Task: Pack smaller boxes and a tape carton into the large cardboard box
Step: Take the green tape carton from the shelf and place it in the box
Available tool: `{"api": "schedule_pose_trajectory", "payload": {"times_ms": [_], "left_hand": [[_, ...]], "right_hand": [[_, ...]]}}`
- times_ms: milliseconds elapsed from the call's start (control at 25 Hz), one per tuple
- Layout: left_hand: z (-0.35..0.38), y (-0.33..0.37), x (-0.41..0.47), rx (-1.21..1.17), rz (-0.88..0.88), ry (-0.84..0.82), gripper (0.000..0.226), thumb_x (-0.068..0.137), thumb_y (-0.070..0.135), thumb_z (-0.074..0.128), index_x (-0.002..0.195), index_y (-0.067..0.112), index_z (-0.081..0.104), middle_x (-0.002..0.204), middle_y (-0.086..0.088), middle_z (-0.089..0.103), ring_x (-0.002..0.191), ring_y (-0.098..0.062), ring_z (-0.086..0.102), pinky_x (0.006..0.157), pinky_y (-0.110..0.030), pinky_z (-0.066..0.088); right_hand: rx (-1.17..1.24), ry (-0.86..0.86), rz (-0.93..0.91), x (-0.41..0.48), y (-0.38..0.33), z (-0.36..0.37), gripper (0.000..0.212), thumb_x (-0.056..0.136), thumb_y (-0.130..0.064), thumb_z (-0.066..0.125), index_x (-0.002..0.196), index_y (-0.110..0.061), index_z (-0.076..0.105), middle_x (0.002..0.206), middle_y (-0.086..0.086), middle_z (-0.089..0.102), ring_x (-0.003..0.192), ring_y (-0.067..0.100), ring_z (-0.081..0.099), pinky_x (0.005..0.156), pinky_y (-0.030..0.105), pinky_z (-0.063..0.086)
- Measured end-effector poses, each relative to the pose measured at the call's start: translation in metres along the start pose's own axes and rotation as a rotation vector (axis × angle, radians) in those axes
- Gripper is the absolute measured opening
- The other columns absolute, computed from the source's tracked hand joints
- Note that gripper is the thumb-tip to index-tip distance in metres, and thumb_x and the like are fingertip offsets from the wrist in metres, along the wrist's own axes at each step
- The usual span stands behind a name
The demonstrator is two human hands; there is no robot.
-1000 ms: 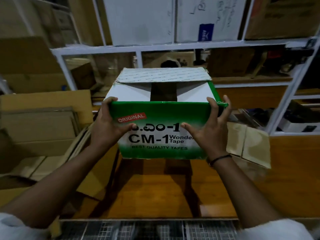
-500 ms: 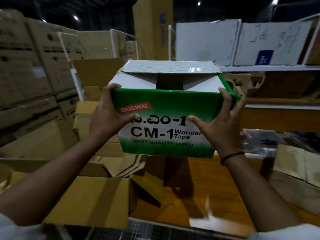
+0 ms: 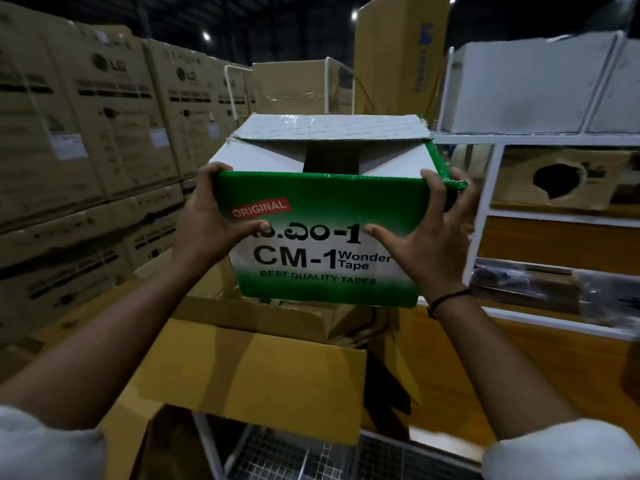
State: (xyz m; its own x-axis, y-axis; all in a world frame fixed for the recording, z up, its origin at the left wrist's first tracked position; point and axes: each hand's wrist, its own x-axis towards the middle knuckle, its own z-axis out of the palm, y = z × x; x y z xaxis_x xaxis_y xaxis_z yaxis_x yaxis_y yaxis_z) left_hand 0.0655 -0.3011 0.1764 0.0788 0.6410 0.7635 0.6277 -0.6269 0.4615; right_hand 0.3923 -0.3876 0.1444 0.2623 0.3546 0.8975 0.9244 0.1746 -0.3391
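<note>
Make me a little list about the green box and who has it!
held thing: green and white tape carton, lettered CM-1 Wonder Tape
carton top: flaps partly open, dark gap in the middle
left hand: grips the carton's left edge
right hand: grips the carton's right edge
below: open brown cardboard box
left side: stacked LG cartons
right side: white shelf
</note>
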Motion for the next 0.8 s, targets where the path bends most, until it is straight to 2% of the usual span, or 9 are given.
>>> {"api": "schedule_pose_trajectory", "payload": {"times_ms": [160,320,440,520,600,680,800], "left_hand": [[-0.006,-0.039,0.01,-0.009,-0.009,0.012,0.097,0.064,0.039,0.095,0.137,0.026,0.034,0.134,-0.003,0.053,0.116,-0.023,0.057,0.076,-0.049,0.063],[-0.001,-0.086,0.02,-0.02,-0.057,-0.043,0.097,0.062,0.037,0.096,0.136,0.028,0.034,0.133,0.0,0.053,0.119,-0.022,0.056,0.081,-0.049,0.063],[0.001,-0.127,0.027,0.011,-0.089,-0.114,0.101,0.056,0.048,0.095,0.136,0.033,0.033,0.135,-0.003,0.055,0.12,-0.023,0.057,0.083,-0.044,0.061],[0.0,-0.158,0.033,0.013,-0.121,-0.165,0.102,0.051,0.056,0.091,0.133,0.041,0.031,0.133,-0.002,0.056,0.118,-0.024,0.06,0.083,-0.046,0.062],[0.0,-0.187,0.037,0.029,-0.159,-0.213,0.104,0.048,0.058,0.09,0.132,0.04,0.033,0.13,0.001,0.056,0.115,-0.024,0.062,0.081,-0.048,0.063],[0.003,-0.212,0.037,0.055,-0.188,-0.238,0.104,0.048,0.059,0.09,0.132,0.035,0.034,0.128,0.001,0.058,0.112,-0.023,0.063,0.078,-0.044,0.063],[0.014,-0.241,0.038,0.042,-0.196,-0.27,0.096,0.052,0.048,0.096,0.125,0.037,0.035,0.123,0.003,0.058,0.108,-0.02,0.063,0.073,-0.029,0.058]], "right_hand": [[0.01,0.009,-0.027,-0.006,-0.018,0.038,0.097,0.067,-0.072,0.081,0.139,-0.024,0.037,0.15,0.017,0.024,0.137,0.034,0.035,0.086,0.047,0.06],[0.008,-0.033,-0.016,-0.015,-0.026,0.084,0.095,0.067,-0.073,0.081,0.136,-0.024,0.038,0.147,0.017,0.027,0.132,0.036,0.04,0.082,0.049,0.061],[0.041,-0.066,-0.016,-0.024,-0.032,0.119,0.083,0.071,-0.067,0.082,0.131,-0.022,0.047,0.142,0.018,0.035,0.127,0.037,0.045,0.081,0.047,0.061],[0.085,-0.08,-0.03,-0.03,-0.038,0.142,0.074,0.075,-0.061,0.083,0.128,-0.018,0.054,0.138,0.019,0.039,0.123,0.035,0.048,0.081,0.044,0.06],[0.094,-0.099,-0.031,-0.036,-0.042,0.163,0.067,0.077,-0.058,0.083,0.125,-0.017,0.059,0.133,0.019,0.042,0.117,0.033,0.051,0.075,0.041,0.06],[0.1,-0.133,-0.033,-0.041,-0.044,0.183,0.064,0.077,-0.058,0.082,0.121,-0.016,0.062,0.129,0.018,0.043,0.11,0.03,0.052,0.067,0.041,0.06],[0.106,-0.217,-0.023,-0.046,-0.041,0.206,0.061,0.075,-0.058,0.082,0.116,-0.016,0.064,0.126,0.016,0.043,0.102,0.02,0.05,0.06,0.038,0.059]]}}
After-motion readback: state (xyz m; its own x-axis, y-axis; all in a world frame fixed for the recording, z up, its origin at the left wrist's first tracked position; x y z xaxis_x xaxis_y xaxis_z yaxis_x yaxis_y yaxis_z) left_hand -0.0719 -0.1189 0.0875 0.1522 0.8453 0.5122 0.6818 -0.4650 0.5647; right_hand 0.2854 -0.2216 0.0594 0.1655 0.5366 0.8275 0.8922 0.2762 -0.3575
